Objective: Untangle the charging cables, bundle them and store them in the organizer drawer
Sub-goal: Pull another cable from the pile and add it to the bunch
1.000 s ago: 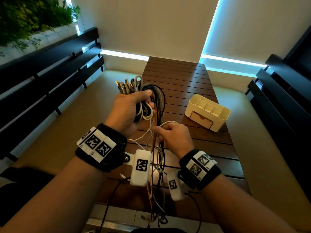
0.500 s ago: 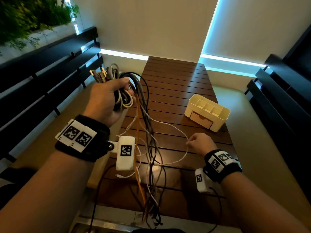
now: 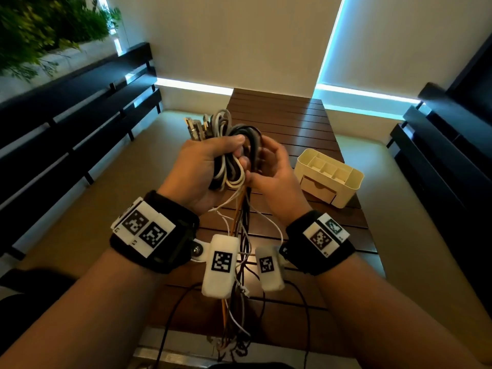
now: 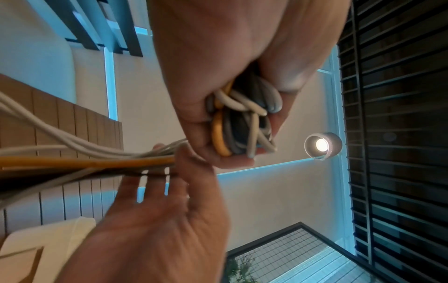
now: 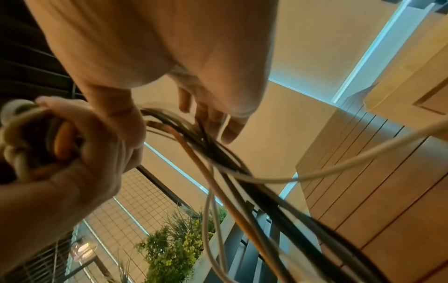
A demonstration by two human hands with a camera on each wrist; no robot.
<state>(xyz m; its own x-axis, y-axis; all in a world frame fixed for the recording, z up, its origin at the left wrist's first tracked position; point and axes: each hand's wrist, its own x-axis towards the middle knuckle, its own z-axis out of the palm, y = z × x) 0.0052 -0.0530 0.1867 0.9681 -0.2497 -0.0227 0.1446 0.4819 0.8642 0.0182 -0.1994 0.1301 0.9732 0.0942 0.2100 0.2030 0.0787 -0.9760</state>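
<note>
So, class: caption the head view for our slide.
Left hand grips coiled cables; right hand feeds loose strands; organizer waits on table.

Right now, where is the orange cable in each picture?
Head: the orange cable hangs straight down mid-frame, below the left hand.
Left wrist: orange loop in the fist, its strand running out to the left edge.
Right wrist: runs diagonally down from centre.
Shared landmark: the cream organizer.

Both forearms are bare. Each wrist wears a black band [image 3: 157,235] topped with white plates bearing black square-patterned markers. A white camera pod [image 3: 221,266] with one such marker hangs from each band by a screwed bracket, trailing a thin black wire [image 3: 170,323].
</note>
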